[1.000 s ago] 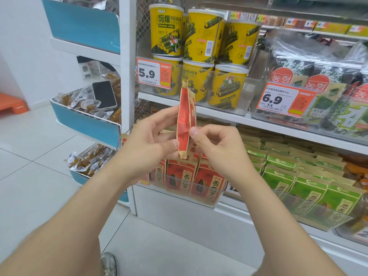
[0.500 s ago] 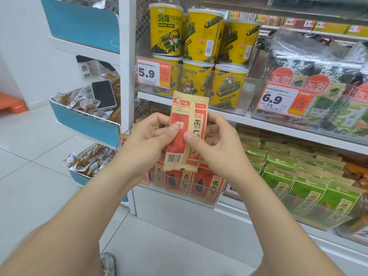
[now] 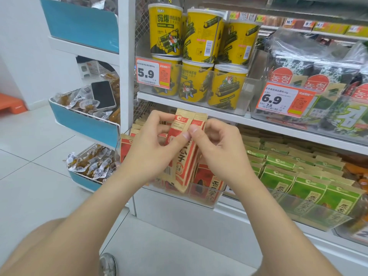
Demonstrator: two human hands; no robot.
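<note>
**Red packet lowered toward its bin**

The packet [image 3: 186, 162] was held edge-on and high in front of the tubs [image 3: 199, 32] a second ago, then was turned face-on. Now it is lower and tilted, with its bottom corner just over the clear bin [image 3: 211, 204]. It is judged to be on its way back into the bin after a check; it has not been let go yet.

The packet is pinched near its top by the left hand [image 3: 151, 148], thumb in front and fingers behind. It is also pinched by the thumb and forefinger of the right hand [image 3: 217, 148]. Both hands are clamped on it, close together.

Containers:
- The clear bin is filled with upright red packets of the same kind.
- Green packets [image 3: 310, 188] are stood in rows in the next bin to the right.
- The tubs are stacked two high in a clear tray [image 3: 249, 90] on the shelf above.
- Small wrapped snacks [image 3: 83, 100] are heaped in the blue-fronted side basket [image 3: 85, 124], and a phone [image 3: 103, 94] is laid on top.
</note>
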